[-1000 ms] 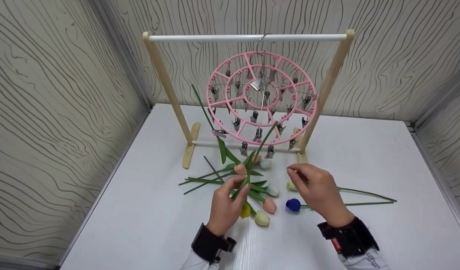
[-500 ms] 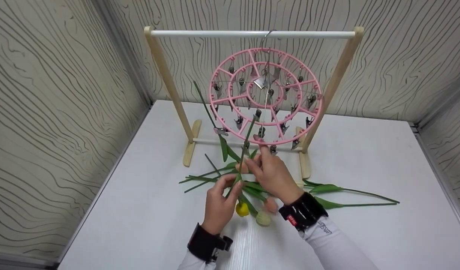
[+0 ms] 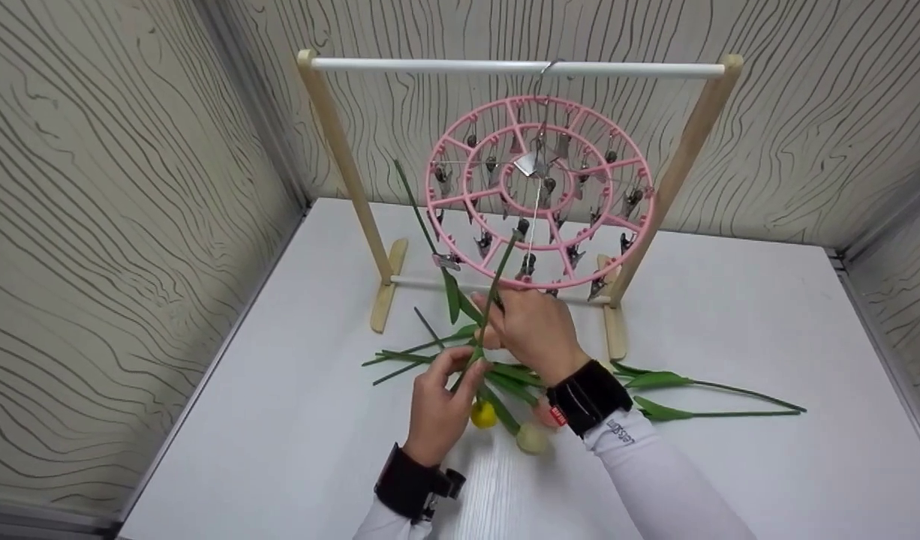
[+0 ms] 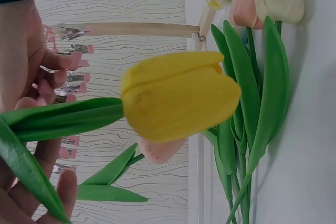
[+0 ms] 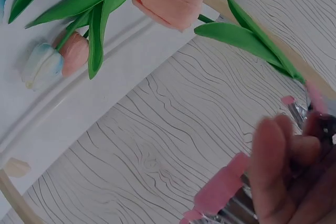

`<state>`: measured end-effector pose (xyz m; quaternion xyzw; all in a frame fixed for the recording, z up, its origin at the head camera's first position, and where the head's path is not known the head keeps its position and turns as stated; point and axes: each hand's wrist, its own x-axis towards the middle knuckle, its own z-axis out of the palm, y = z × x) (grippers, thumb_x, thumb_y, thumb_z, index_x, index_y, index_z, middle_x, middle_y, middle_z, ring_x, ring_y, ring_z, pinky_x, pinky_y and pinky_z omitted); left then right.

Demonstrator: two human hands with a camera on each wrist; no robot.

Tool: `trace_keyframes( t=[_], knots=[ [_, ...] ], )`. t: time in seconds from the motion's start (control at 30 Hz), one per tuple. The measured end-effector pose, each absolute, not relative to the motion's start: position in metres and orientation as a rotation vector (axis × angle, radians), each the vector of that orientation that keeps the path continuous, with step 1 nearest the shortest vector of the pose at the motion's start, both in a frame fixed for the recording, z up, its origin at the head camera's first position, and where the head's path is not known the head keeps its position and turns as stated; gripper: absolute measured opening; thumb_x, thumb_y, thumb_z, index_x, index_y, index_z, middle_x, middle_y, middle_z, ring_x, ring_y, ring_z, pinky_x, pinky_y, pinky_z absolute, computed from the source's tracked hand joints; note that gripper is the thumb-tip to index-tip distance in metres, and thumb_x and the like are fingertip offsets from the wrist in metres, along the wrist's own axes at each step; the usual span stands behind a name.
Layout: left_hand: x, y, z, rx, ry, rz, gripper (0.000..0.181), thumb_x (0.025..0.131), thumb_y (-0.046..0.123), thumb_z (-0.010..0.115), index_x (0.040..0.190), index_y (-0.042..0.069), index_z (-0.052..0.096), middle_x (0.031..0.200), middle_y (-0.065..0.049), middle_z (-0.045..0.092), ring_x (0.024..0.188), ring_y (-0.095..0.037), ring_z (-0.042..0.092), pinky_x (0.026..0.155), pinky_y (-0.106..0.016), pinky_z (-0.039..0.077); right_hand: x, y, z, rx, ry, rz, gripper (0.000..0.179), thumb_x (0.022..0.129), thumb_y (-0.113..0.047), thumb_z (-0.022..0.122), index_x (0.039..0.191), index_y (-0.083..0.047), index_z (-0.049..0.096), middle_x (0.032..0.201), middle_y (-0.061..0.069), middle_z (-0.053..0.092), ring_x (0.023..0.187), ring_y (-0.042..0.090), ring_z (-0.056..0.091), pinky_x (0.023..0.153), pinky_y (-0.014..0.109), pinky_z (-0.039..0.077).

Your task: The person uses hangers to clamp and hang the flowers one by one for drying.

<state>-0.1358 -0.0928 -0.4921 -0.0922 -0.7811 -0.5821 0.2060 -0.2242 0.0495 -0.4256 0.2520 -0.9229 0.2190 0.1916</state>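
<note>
My left hand [image 3: 441,409] pinches the yellow tulip [image 3: 483,414] below its head. The stem points up toward the rim of the pink round clip hanger [image 3: 449,241], and the bloom hangs downward. In the left wrist view, the yellow bloom [image 4: 181,95] is close up beside my fingers. My right hand [image 3: 539,330] is at the hanger's front rim, with fingers curled round a metal clip [image 5: 328,123], mostly hidden behind the hand. To its left, a peach tulip [image 5: 168,3] hangs upside down from another clip [image 3: 446,261].
A wooden stand with a white bar [image 3: 445,65] carries the hanger. Several tulips lie under it, among them a cream one [image 3: 533,439]. Two more stems [image 3: 745,413] lie to the right. Patterned walls [image 3: 115,225] enclose the white table [image 3: 265,420].
My right hand has moved left and up from over the right-hand tulips to the hanger's front rim and taken hold of a clip. The yellow tulip's stem has swung left, more upright.
</note>
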Motion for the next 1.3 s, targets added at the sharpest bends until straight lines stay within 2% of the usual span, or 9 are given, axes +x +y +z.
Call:
trace_keyframes(
  t=[0.1,0.27,0.33,0.5,0.63,0.87,1.03,1.23,1.3],
  knots=[
    [-0.137,-0.093,-0.492,-0.256,-2.184,-1.611,0.025,0.097,0.033,0.060,0.112,0.013,0.065,0.097,0.004,0.074,0.094,-0.011,0.069,0.080,-0.027,0.056,-0.226,0.054,-0.424,0.738,-2.581,0.612,0.044,0.100,-0.048,0.050,0.069,-0.016,0.052,0.051,-0.004,0.037,0.043,0.011,0.038,0.043,0.025,0.027],
    [-0.137,-0.092,-0.491,-0.266,-2.193,-1.580,0.024,0.097,0.033,0.060,0.112,0.016,0.065,0.100,0.004,0.074,0.097,-0.010,0.068,0.085,-0.031,0.056,-0.231,0.056,-0.427,0.802,-2.589,0.811,0.029,0.100,-0.038,0.054,0.086,-0.013,0.061,0.066,0.001,0.055,0.057,0.013,0.049,0.055,0.028,0.039],
    [-0.136,-0.091,-0.491,-0.280,-2.189,-1.554,0.022,0.096,0.031,0.061,0.112,0.016,0.065,0.101,0.004,0.073,0.097,-0.010,0.068,0.085,-0.032,0.056,-0.232,0.056,-0.428,0.809,-2.600,0.918,0.025,0.100,-0.035,0.055,0.089,-0.014,0.061,0.066,0.000,0.053,0.057,0.012,0.047,0.056,0.027,0.038],
    [-0.136,-0.091,-0.492,-0.311,-2.183,-1.527,0.021,0.097,0.029,0.061,0.113,0.015,0.064,0.101,0.003,0.073,0.096,-0.008,0.068,0.087,-0.034,0.055,-0.231,0.058,-0.429,0.855,-2.609,0.956,0.026,0.100,-0.033,0.055,0.083,-0.014,0.055,0.063,-0.003,0.043,0.053,0.009,0.039,0.054,0.024,0.032],
    [-0.136,-0.091,-0.492,-0.310,-2.189,-1.536,0.021,0.097,0.029,0.060,0.113,0.017,0.064,0.100,0.003,0.073,0.095,-0.008,0.068,0.087,-0.034,0.055,-0.231,0.058,-0.431,0.920,-2.562,0.933,0.022,0.098,-0.033,0.060,0.087,-0.014,0.060,0.066,-0.003,0.048,0.056,0.008,0.043,0.055,0.024,0.037],
    [-0.137,-0.090,-0.491,-0.330,-2.166,-1.560,0.019,0.098,0.027,0.059,0.113,0.015,0.065,0.104,-0.003,0.073,0.097,-0.011,0.069,0.087,-0.032,0.056,-0.232,0.055,-0.438,0.898,-2.365,1.335,0.010,0.093,-0.020,0.067,0.093,-0.011,0.065,0.073,-0.005,0.058,0.061,0.003,0.051,0.055,0.021,0.046],
    [-0.138,-0.089,-0.490,-0.333,-2.160,-1.595,0.020,0.098,0.029,0.059,0.113,0.017,0.064,0.107,0.000,0.072,0.097,-0.011,0.069,0.083,-0.030,0.057,-0.230,0.055,-0.442,0.883,-2.281,1.399,0.009,0.093,-0.017,0.067,0.090,-0.009,0.067,0.071,-0.005,0.060,0.058,0.005,0.050,0.051,0.021,0.043],
    [-0.143,-0.087,-0.489,-0.283,-2.168,-1.612,0.022,0.098,0.029,0.059,0.114,0.015,0.064,0.104,0.001,0.073,0.097,-0.011,0.068,0.086,-0.032,0.055,-0.224,0.057,-0.446,0.740,-2.212,1.806,0.016,0.096,-0.023,0.063,0.103,-0.011,0.069,0.082,0.009,0.069,0.066,0.013,0.066,0.057,0.028,0.057],
    [-0.145,-0.086,-0.487,-0.268,-2.166,-1.636,0.022,0.098,0.029,0.059,0.114,0.015,0.064,0.102,-0.001,0.074,0.096,-0.012,0.068,0.087,-0.032,0.054,-0.221,0.057,-0.446,0.689,-2.133,1.987,0.019,0.097,-0.022,0.060,0.107,-0.007,0.068,0.085,0.016,0.069,0.068,0.018,0.068,0.060,0.032,0.059]
  ],
)
